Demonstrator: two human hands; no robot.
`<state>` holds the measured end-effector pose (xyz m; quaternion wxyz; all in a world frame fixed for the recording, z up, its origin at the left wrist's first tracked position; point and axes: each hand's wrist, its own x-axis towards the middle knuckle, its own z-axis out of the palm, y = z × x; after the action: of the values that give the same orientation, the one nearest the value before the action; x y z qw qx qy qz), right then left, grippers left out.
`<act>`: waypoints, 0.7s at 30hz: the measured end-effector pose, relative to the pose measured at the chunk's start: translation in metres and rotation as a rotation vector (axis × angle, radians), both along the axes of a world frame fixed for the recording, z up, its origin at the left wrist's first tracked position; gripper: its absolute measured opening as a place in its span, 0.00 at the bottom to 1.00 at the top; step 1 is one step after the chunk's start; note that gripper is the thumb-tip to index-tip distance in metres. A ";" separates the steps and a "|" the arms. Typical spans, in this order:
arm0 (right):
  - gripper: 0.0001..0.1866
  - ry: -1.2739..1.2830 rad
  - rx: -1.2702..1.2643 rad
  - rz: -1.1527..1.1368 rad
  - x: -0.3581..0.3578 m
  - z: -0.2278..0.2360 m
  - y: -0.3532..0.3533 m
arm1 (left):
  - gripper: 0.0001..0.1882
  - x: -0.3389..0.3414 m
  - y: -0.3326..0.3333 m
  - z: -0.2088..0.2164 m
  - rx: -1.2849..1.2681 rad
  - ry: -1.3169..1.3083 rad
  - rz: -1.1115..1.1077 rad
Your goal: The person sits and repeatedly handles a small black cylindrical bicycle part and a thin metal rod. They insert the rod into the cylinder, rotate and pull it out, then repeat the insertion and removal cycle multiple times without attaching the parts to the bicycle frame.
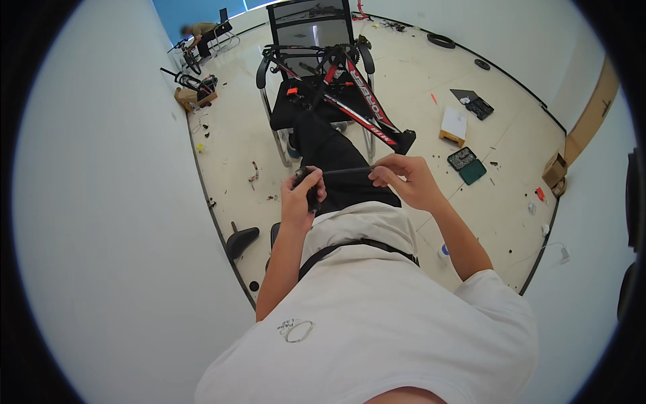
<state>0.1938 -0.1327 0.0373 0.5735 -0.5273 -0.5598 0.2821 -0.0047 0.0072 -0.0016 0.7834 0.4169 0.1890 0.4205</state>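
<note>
My left hand is closed around a small dark part, mostly covered by the fingers, so its kind does not show. From it a thin, straight dark rod or cable runs sideways above my lap. Thumb and fingers of my right hand pinch its other end. Beyond my hands, a red, black and white bicycle frame rests across a black office chair. A small orange-red item lies on the chair seat by the frame.
A bicycle saddle lies by the left wall. On the right floor are an open green case of small parts, a dark toolbox, a white-topped box and a cardboard box. Far left, another person bends over a bicycle.
</note>
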 end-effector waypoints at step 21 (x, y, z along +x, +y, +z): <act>0.19 0.392 -0.189 0.092 0.008 0.000 0.002 | 0.05 0.006 -0.005 -0.002 0.118 0.087 -0.044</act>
<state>0.2022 -0.1306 0.0375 0.6058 -0.4878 -0.4323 0.4563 0.0009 0.0019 -0.0035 0.7576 0.4842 0.1884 0.3950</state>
